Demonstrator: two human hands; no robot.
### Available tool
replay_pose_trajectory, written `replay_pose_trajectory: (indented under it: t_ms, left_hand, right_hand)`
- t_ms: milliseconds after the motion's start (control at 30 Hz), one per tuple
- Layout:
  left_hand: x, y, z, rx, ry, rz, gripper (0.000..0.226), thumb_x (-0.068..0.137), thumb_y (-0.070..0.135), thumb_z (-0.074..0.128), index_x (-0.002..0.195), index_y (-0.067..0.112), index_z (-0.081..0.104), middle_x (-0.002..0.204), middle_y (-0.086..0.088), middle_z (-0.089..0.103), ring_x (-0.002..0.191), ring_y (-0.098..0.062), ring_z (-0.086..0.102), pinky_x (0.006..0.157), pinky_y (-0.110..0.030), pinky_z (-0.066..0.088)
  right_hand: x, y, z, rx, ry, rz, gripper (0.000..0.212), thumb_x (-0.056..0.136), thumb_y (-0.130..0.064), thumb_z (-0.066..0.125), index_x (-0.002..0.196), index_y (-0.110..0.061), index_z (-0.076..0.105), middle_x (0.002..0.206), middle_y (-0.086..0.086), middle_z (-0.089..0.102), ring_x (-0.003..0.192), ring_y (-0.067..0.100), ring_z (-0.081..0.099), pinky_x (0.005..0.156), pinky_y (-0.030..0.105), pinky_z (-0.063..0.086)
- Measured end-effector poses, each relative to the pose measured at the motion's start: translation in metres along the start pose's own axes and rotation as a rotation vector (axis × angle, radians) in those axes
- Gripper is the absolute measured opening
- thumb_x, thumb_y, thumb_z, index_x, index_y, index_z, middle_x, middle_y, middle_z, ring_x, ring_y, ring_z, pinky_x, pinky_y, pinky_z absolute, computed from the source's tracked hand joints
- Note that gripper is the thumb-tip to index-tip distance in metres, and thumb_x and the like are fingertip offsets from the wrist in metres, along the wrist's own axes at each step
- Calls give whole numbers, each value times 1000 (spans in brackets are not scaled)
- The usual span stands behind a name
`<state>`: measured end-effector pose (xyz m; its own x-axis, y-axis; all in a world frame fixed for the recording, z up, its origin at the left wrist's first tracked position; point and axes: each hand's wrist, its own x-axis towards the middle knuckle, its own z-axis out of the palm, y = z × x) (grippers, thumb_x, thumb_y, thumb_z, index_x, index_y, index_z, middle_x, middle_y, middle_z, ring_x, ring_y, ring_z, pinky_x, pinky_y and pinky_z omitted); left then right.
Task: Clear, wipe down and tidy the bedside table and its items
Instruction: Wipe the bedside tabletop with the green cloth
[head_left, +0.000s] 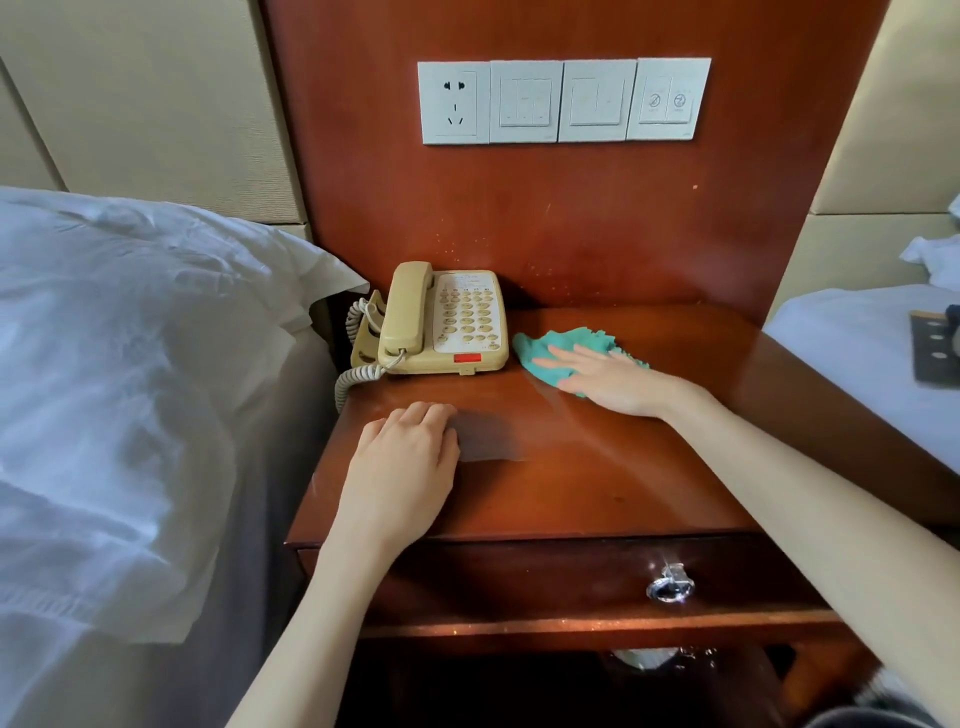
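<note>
Left hand (402, 452) resting on bedside table (597, 467), cloth (561, 345) under right grip (608, 376)

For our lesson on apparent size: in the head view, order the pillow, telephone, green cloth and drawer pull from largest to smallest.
1. pillow, though nearness may enlarge it
2. telephone
3. green cloth, partly hidden under the right hand
4. drawer pull

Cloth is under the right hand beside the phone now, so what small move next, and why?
Probably sweep the green cloth toward the front edge of the bedside table. The right hand presses it flat just right of the telephone, and the bare top in front looks streaked. The left hand rests on the top, clear of that path.
</note>
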<state>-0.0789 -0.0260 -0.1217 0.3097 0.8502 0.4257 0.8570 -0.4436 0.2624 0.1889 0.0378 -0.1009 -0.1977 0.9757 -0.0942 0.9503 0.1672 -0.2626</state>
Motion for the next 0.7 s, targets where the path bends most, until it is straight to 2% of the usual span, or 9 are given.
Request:
replay_pose_trajectory:
  t_ms: [100,167,333,367,467,567,633,700]
  left_hand:
    - [-6,-4,-8,-121,16,-22,29,99,26,42,124,23,58,126,6,60,113,-18,54,98,-36,41]
    - [-13,-11,-15,-115,38,-47,28,98,27,44,121,24,60,123,6,61,112,-19,55,94,-38,44]
    - [-37,-50,-40,-207,185,-193,23,96,22,50,114,20,65,114,2,66,107,-22,59,89,-38,47]
    - [-42,-57,-45,-260,221,-234,23,96,18,50,112,19,66,112,1,67,105,-19,60,88,-35,46]
    - [-57,-71,-56,-521,318,-403,26,95,11,47,102,24,68,100,6,69,87,6,59,73,-6,39]
    - [-74,-76,-56,-761,400,-482,29,95,9,46,98,29,67,102,12,68,87,18,55,69,2,36]
    - [-87,-75,-49,-945,424,-501,31,96,8,46,97,30,67,104,10,68,92,14,58,75,-4,40]
    - [-99,-74,-39,-1098,417,-526,33,97,7,45,97,30,68,108,6,69,104,-1,61,86,-17,43]
  right_hand:
    - [-26,-14,11,-5,-16,-26,45,102,-38,21,145,-51,14,158,-20,1,145,6,-7,116,41,-8]
    - [-36,-27,17,-8,-17,-27,45,102,-40,21,145,-52,12,157,-21,-1,145,5,-8,115,40,-9]
    - [-37,-64,22,-12,-50,-42,47,102,-40,20,146,-49,10,158,-19,-2,145,7,-10,115,43,-10]
    - [-35,-73,24,-8,-59,-56,47,102,-40,20,146,-49,10,158,-19,-2,145,7,-10,115,43,-10]
    - [-27,-104,32,-19,-69,-101,47,101,-41,19,147,-49,10,158,-18,-3,145,8,-10,115,43,-10]
    - [-14,-136,39,-30,-63,-126,48,101,-41,20,148,-46,11,159,-17,-2,146,10,-9,115,44,-9]
    - [-5,-154,43,-34,-63,-143,49,101,-40,20,148,-45,12,159,-15,-1,146,12,-8,116,45,-8]
    - [2,-169,45,-30,-66,-159,49,101,-39,21,149,-44,13,159,-15,0,147,13,-7,116,46,-8]
